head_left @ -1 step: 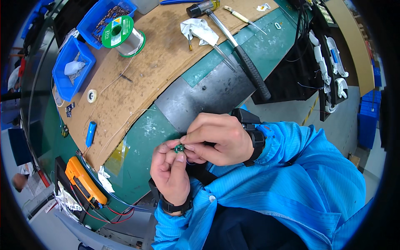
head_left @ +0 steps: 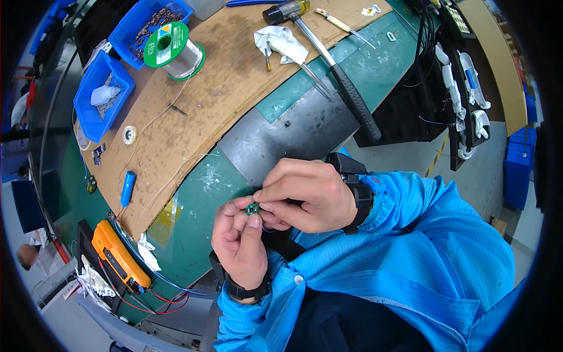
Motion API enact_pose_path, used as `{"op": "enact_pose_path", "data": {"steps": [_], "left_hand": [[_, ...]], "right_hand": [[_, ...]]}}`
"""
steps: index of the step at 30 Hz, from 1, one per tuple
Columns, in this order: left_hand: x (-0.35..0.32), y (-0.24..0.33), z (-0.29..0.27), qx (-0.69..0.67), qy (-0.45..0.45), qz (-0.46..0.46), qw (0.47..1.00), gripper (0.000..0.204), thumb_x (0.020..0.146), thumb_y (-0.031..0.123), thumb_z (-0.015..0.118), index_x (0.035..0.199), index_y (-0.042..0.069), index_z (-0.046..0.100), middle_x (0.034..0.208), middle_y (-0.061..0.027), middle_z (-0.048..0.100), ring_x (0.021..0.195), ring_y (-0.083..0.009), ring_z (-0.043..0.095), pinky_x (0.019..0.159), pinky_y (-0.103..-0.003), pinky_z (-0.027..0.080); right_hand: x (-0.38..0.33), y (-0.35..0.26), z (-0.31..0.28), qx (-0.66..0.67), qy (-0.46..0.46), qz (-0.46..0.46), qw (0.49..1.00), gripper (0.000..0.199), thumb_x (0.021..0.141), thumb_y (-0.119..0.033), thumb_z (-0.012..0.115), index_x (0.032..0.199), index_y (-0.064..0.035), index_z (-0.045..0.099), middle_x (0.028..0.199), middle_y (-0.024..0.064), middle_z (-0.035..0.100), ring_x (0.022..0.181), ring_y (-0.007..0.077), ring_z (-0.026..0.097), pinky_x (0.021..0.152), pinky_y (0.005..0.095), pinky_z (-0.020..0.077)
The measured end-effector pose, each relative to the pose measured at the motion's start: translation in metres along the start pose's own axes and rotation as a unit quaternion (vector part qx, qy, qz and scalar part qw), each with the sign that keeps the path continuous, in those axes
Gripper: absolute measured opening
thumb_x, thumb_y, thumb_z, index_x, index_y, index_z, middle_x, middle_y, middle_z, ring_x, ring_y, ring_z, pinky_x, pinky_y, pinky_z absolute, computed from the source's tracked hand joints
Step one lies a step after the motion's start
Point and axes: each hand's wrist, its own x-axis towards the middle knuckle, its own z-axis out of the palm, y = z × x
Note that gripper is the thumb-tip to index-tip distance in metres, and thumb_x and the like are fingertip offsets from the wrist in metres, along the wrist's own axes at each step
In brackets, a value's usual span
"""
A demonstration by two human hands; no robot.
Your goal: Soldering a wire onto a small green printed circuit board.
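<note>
A small green circuit board [head_left: 252, 209] sits between the thumb and fingers of my left hand [head_left: 239, 240], which holds it in front of my body near the table's edge. From the right, my right hand [head_left: 308, 196] meets it, thumb and forefinger pinched together at the board's upper right side. Whatever lies between those two fingertips is too small to make out. Beneath the hands a bit of thin wire shows, partly hidden. Just beyond them lies a dark metal plate [head_left: 281, 141] on the green table mat [head_left: 205, 182].
A solder wire spool [head_left: 182, 61] and blue parts bins [head_left: 88, 126] stand on the cardboard [head_left: 217, 88] at far left. A mallet [head_left: 349, 88], tweezers [head_left: 316, 82] and crumpled tissue [head_left: 281, 44] lie beyond the plate. An orange multimeter [head_left: 120, 258] with red leads lies at left.
</note>
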Motion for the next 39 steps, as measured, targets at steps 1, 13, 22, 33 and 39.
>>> {"op": "enact_pose_path", "data": {"steps": [1,13,22,33,39], "left_hand": [[0.000,0.000,0.001,-0.003,0.006,0.001,1.000,0.025,0.099,-0.006,0.052,0.124,-0.011,0.052,0.083,-0.0068,0.063,0.080,-0.0154,0.067,0.080,-0.030,0.059],[-0.001,0.001,-0.002,-0.003,-0.022,-0.001,1.000,0.029,0.099,-0.002,0.051,0.127,-0.011,0.051,0.094,-0.0149,0.070,0.082,-0.0174,0.068,0.075,-0.029,0.055],[0.000,0.003,0.002,0.000,-0.015,0.006,1.000,0.027,0.100,-0.001,0.050,0.126,-0.010,0.052,0.091,-0.0161,0.070,0.080,-0.0190,0.068,0.072,-0.029,0.056],[0.000,0.009,-0.001,0.000,-0.002,-0.030,1.000,0.033,0.101,0.010,0.055,0.127,-0.010,0.053,0.079,-0.0156,0.069,0.064,-0.0233,0.068,0.062,-0.035,0.059],[-0.002,0.014,-0.002,-0.015,-0.032,-0.026,0.999,0.033,0.102,0.005,0.048,0.130,-0.011,0.050,0.082,-0.0205,0.070,0.067,-0.0256,0.069,0.067,-0.037,0.059]], "right_hand": [[0.000,0.000,0.000,0.002,0.000,0.001,1.000,0.018,0.082,0.005,0.076,0.100,0.0012,0.075,0.089,0.0107,0.069,0.072,0.0227,0.070,0.061,0.0309,0.0558],[-0.001,0.001,0.002,0.011,-0.002,0.002,1.000,0.019,0.082,0.005,0.077,0.100,0.0007,0.075,0.089,0.0106,0.069,0.071,0.0224,0.070,0.061,0.0307,0.0558],[0.002,-0.002,-0.003,0.013,-0.011,0.012,1.000,0.018,0.081,0.004,0.076,0.099,0.0007,0.075,0.089,0.0116,0.070,0.072,0.0234,0.071,0.062,0.0312,0.0558],[0.037,0.007,-0.090,-0.250,-0.003,0.119,0.961,0.015,0.084,-0.007,0.074,0.099,-0.0033,0.071,0.085,0.0142,0.067,0.076,0.0305,0.069,0.069,0.0384,0.0560],[0.039,0.024,-0.103,-0.373,0.079,0.070,0.922,0.021,0.083,-0.010,0.077,0.104,-0.0068,0.074,0.098,0.0111,0.066,0.086,0.0315,0.068,0.075,0.0397,0.0556]]}}
